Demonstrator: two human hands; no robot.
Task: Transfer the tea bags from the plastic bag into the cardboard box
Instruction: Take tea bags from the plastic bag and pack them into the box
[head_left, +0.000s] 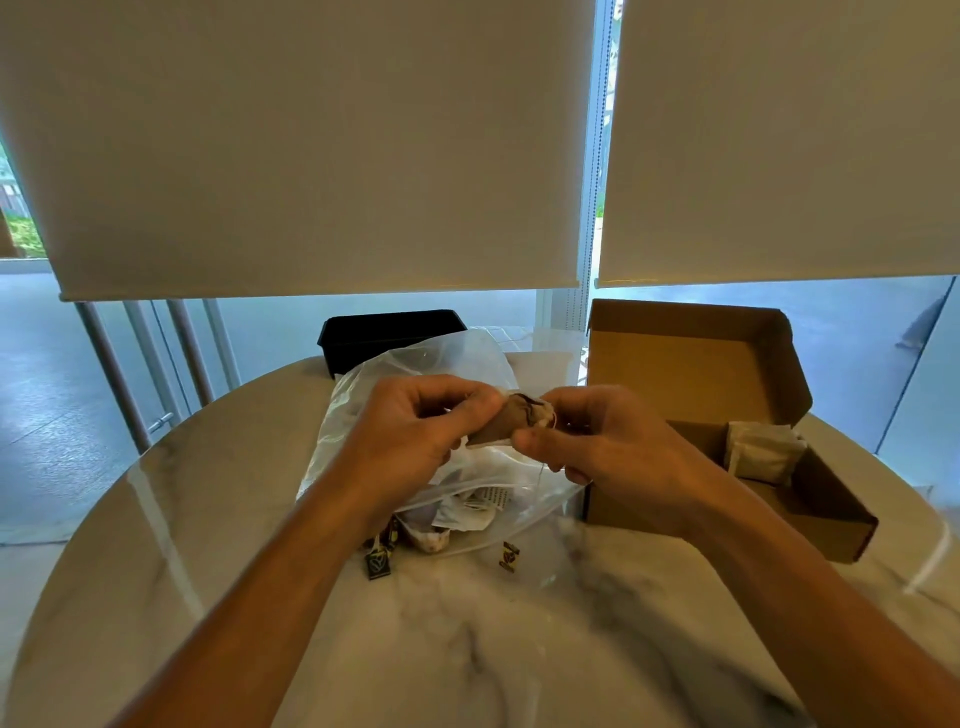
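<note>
Nearest on the marble desk (467, 649), two dark paper tags (377, 564) lie just in front of the plastic bag (415, 395), trailing out of its mouth. Within the plastic bag more tea bags (457, 514) are seen, heaped and tangled. Above the plastic bag, one tea bag (501, 423) is pinched from both sides: the left hand (415, 431) grasps its left end with curled fingers (480, 402), and the right hand (597, 441) grasps its right end, where a thin string (543, 470) hangs down.

The string is best gathered against the tea bag before it is carried, so that it is not snagged on the plastic bag. To the right of the plastic bag the cardboard box (727, 499) stands with its lid raised, and tea bags already packed (761, 452) are stacked at its far corner; the held tea bag is best laid flat beside them. Behind the plastic bag a black tray (374, 332) is seen.
</note>
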